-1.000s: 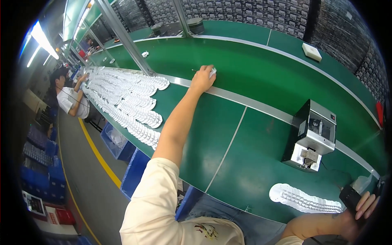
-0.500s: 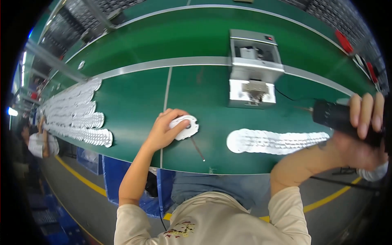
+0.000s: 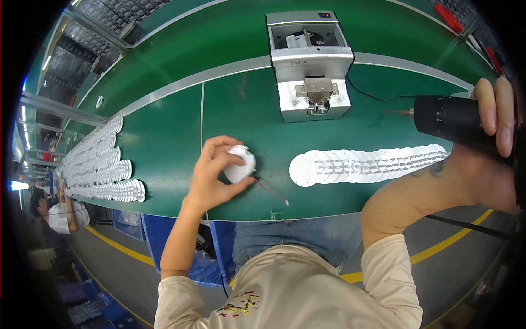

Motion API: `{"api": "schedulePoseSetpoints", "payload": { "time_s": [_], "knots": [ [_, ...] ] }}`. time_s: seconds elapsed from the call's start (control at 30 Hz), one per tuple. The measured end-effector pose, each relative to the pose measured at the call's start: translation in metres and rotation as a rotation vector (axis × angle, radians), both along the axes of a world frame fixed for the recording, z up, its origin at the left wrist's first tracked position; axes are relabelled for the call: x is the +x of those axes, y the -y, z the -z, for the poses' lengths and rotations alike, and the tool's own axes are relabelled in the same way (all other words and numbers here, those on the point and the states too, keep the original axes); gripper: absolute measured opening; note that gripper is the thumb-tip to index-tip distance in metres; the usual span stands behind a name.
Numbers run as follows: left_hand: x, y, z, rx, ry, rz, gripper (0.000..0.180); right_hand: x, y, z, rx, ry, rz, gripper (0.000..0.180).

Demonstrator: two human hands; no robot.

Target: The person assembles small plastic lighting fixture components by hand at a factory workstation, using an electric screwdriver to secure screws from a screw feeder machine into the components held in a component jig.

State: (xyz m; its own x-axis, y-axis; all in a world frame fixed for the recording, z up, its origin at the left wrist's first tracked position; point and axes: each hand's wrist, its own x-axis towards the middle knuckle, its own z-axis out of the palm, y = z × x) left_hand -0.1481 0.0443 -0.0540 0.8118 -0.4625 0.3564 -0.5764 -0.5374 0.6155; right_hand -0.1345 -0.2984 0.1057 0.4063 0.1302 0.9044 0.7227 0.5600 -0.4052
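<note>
My left hand [image 3: 211, 175] grips a round white plastic part [image 3: 241, 164] by its edges, thumb and fingers bent round it, just over the green bench. A thin dark reddish wire [image 3: 270, 192] with a pale tip trails from the part toward the front edge. Out at the right, my right hand [image 3: 490, 142] is wrapped round a black electric screwdriver [image 3: 446, 115], held up off the bench. Its slim bit [image 3: 395, 112] points left, toward the silver screw feeder [image 3: 312, 68]. Part of the right hand lies in the dark rim of the picture.
Overlapping white discs [image 3: 356, 167] lie in a row in front of my right forearm. Several more rows of white discs [image 3: 104, 164] fan out at the left, where another person [image 3: 66, 211] works. Blue bins [image 3: 159, 236] stand below the front edge.
The white part has been tilted in my left hand, and the grip has shifted to its edges. My right hand still holds the screwdriver. The whole view has shifted a little.
</note>
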Motion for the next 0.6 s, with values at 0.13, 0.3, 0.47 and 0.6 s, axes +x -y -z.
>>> {"api": "schedulePoseSetpoints", "payload": {
  "time_s": [0.13,0.3,0.47,0.6],
  "knots": [
    [-0.008,0.031,0.008,-0.178,-0.066,0.254,0.029,0.0,0.02,0.011,0.015,-0.037,-0.005,0.032],
    [-0.007,0.055,0.02,-0.167,-0.063,0.333,0.032,-0.002,0.043,0.023,0.038,-0.065,0.002,0.032],
    [-0.008,0.065,0.024,-0.198,-0.002,0.327,0.032,-0.01,0.069,0.031,0.059,-0.095,0.021,0.032],
    [-0.006,0.072,0.026,-0.2,0.006,0.353,0.032,-0.007,0.065,0.037,0.074,-0.118,0.026,0.032]
  ]
}}
